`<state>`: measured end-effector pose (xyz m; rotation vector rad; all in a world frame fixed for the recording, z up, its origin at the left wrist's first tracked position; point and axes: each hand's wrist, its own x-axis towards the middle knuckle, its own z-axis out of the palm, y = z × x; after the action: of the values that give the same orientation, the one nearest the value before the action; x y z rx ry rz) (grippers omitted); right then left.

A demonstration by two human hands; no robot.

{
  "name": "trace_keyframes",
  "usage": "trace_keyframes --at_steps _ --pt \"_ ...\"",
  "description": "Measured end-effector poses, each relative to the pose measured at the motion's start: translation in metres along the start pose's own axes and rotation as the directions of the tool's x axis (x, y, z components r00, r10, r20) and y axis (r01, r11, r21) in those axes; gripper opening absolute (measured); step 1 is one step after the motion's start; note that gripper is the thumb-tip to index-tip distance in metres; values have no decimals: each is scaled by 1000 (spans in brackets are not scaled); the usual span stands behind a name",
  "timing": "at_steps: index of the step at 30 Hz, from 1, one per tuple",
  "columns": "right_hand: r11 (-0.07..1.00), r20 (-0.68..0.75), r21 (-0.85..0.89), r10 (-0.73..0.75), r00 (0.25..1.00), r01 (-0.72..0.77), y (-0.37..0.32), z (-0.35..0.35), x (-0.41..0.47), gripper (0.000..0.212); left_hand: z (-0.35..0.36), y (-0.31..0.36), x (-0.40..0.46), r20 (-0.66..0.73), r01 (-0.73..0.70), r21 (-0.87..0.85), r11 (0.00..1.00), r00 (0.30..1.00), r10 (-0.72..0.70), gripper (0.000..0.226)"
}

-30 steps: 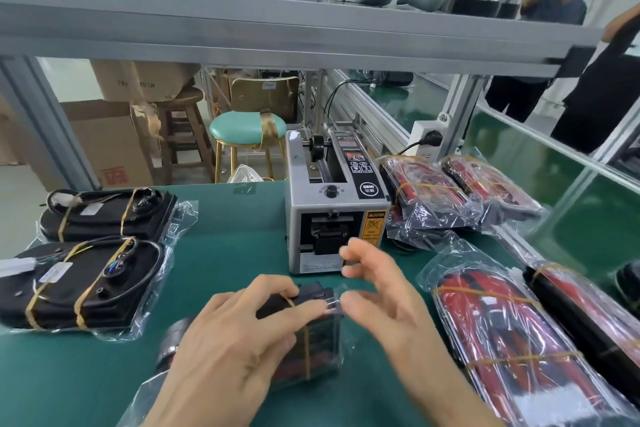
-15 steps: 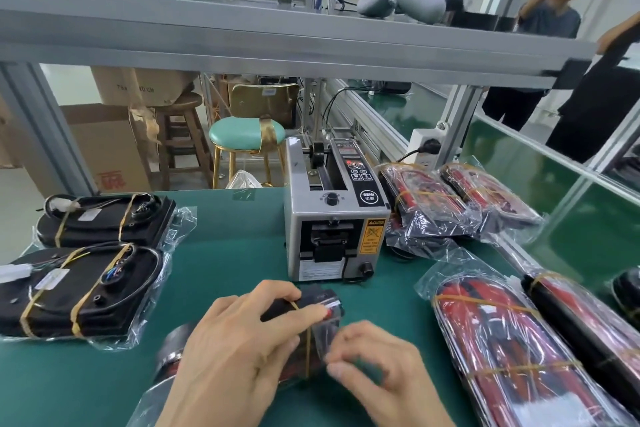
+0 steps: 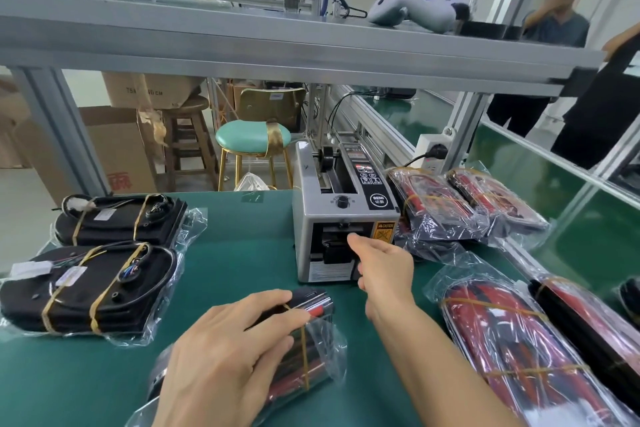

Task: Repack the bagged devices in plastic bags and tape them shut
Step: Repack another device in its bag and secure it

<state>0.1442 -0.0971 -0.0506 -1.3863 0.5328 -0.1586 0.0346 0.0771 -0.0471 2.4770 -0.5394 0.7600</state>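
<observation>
Left hand [image 3: 225,354]: palm down on the bagged device [image 3: 304,340], fingers curled over the top, pinning device and folded bag flap to the counter [image 3: 242,253].
Right hand [image 3: 382,270]: stretched to the mouth of the tape dispenser [image 3: 341,218]; index fingertip at the outlet slot, other fingers loosely bent. Can't tell if the fingers have tape between them, none visible.
Device location: near-centre of the counter, just in front of the dispenser, apart from it.
Device axis: long axis runs roughly near-left to far-right, far end pointing toward the dispenser; yellow band crosses it. Loose bag end bunches at the right side of the device.
Progress, done: device is inside its clear bag, flap looks folded over.
Progress, left: no tape seen on this bag, so the sealing step looks not yet done; judged step is fetching a strip.
Other stock left: two black bagged units [image 3: 90,288] banded with yellow, lying flat at the counter's left.
Other stock right: red-and-black bagged packs [image 3: 460,211] beside the dispenser, larger ones [image 3: 519,354] nearer; whether these are taped can't be told.
Risk guess: flap may spring open if the left hand lifts before tape lands.
</observation>
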Motion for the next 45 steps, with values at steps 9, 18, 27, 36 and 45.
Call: trace_keyframes --at_steps 9,18,27,36,45 --pt "995 -125 47 96 987 -91 -4 17 -3 12 -2 5 1 -11 -14 21 1000 1000 14 21" --pt "954 72 164 240 968 -249 -8 5 -10 28 4 6 4 -41 42 33 999 998 -41 28" --pt "998 499 -67 48 865 -17 -18 -31 -65 24 11 8 8 -55 117 46 992 992 -114 26" --pt "991 376 -133 57 925 -7 -21 -21 -60 24 8 17 5 -4 142 25 990 990 -142 38" --pt "989 361 -147 62 931 -9 -14 -24 -60 23 11 25 6 -42 80 -1 997 996 -80 30"
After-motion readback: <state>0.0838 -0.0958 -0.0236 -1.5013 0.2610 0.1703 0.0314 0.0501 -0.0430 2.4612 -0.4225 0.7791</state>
